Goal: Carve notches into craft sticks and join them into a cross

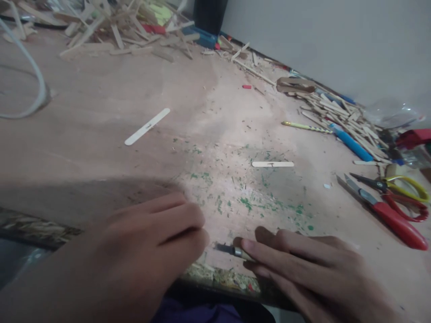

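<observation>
My right hand grips a small carving chisel with a dark flat blade and a metal collar, low over the table's front edge. The blade points left, towards my left hand, whose fingers are curled closed; whatever they hold, if anything, is hidden. Beyond my hands lies a wooden craft stick with a dark mark at its middle. Farther left is a second craft stick, also marked at the middle. Green shavings are scattered over the wood between the hands and the sticks.
At right lie a red-handled cutting tool and scissors with yellow and red handles. Behind them are a blue-handled tool, a patterned yellow pencil and piled sticks. More sticks heap at the back left, near a white cable.
</observation>
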Demonstrator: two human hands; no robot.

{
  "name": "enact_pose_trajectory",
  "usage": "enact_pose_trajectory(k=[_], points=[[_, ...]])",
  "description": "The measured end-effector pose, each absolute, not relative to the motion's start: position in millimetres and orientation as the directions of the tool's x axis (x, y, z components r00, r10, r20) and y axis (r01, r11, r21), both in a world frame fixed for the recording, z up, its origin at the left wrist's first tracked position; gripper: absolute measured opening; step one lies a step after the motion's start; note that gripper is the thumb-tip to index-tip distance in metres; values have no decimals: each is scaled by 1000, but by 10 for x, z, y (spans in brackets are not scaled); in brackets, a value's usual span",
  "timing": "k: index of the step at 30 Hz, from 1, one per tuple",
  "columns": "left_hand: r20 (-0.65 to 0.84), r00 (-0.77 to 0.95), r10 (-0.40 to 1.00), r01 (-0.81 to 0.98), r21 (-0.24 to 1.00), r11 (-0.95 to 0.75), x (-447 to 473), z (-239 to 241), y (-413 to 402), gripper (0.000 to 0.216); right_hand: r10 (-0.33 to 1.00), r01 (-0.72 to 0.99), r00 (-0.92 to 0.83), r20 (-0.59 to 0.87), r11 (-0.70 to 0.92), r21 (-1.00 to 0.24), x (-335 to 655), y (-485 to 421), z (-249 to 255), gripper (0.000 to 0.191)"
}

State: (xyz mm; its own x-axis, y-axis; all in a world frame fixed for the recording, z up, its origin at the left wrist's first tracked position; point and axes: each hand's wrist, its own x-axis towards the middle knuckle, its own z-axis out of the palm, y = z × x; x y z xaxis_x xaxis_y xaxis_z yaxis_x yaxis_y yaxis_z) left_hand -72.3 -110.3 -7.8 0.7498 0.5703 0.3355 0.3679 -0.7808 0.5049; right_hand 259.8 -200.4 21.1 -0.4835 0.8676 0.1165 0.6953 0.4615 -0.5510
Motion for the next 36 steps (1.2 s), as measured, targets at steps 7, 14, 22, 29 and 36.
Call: enact_pose_trajectory(k=[7, 14, 22, 29, 36], points=[[343, 767, 543, 330, 515, -792, -745, -121, -1063, 33, 852, 683, -474, 222, 515, -518, 2463, -1908, 293, 30], [342, 781, 522, 297, 532, -793, -693, -55, -1014, 40, 873, 703, -437, 218, 482, -522, 2430, -1928, 243, 33], [308, 789, 531, 319, 533, -784, -668, -21, -962, 31, 878, 752, -448, 170, 473, -458, 2506, -1976, 250, 39], [310, 771, 556, 355, 516, -780, -657, 35, -1032, 33, 862, 754, -469, 192, 503, -422, 2490, -1988, 254, 37], [313, 772, 552, 347, 520, -780, -639, 12, -1022, 32, 849, 698, -512, 131, 500, -513, 2573, -1971, 229, 47]])
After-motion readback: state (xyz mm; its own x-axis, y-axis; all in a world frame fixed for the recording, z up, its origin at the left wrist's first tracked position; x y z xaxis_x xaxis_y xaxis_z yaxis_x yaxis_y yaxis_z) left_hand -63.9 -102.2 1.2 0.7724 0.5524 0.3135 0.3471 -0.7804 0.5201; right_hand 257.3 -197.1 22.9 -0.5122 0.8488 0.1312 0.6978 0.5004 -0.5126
